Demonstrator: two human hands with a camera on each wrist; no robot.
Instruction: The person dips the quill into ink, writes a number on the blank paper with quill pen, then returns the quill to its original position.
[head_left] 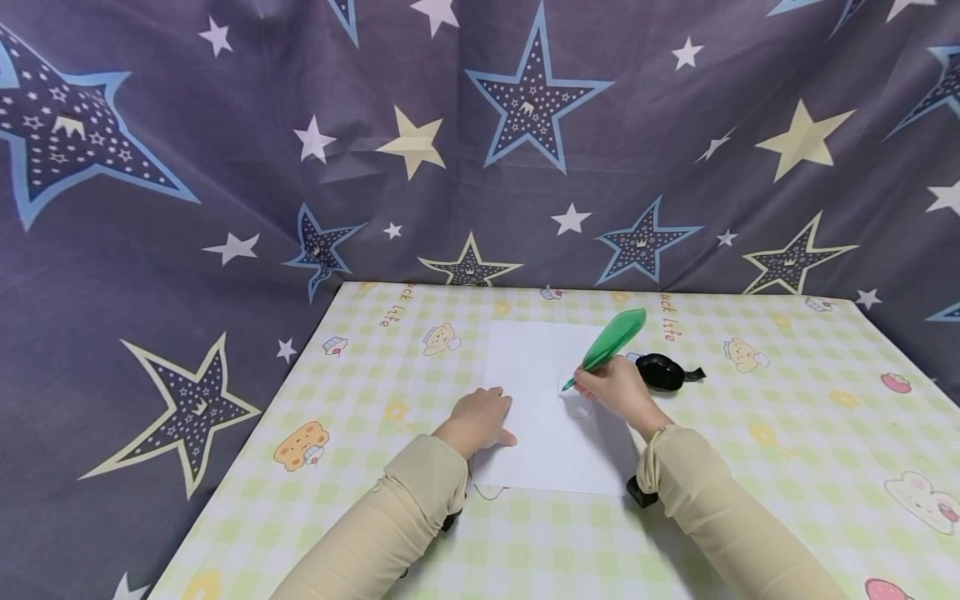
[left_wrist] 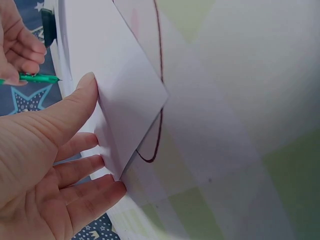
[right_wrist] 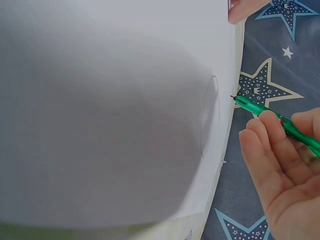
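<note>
Pinching the pen (head_left: pixel 615 340) between thumb and fingers of the right hand (head_left: pixel 618 390), green leafy top up, tip down by a thin curved line (right_wrist: pixel 218 102) on the paper (head_left: pixel 528 450). Can't tell about actual contact there. Resting the left hand (head_left: pixel 480 417) on the paper's left edge, thumb apart from the fingers, not clamping anything.

Would worry mostly about a paper skid, tbh: braced at just the one side, so might swivel under a hard stroke and wreck the line. Could also buckle at that edge from too much shove with the left hand. Would watch for smudging from dragging the right hand over fresh marks, plus lousy visibility in all that shadow. Might even knock the black thing (head_left: pixel 660 372) just beside the right hand on a wide swing.

Working on a cloth (head_left: pixel 817 467) in pale green and white checks with cartoon food and critters, smooth-looking, so probably not much grip. Backed by a dark curtain (head_left: pixel 375 83) covered in stars, hanging right behind the far edge and wrapping round the sides.
</note>
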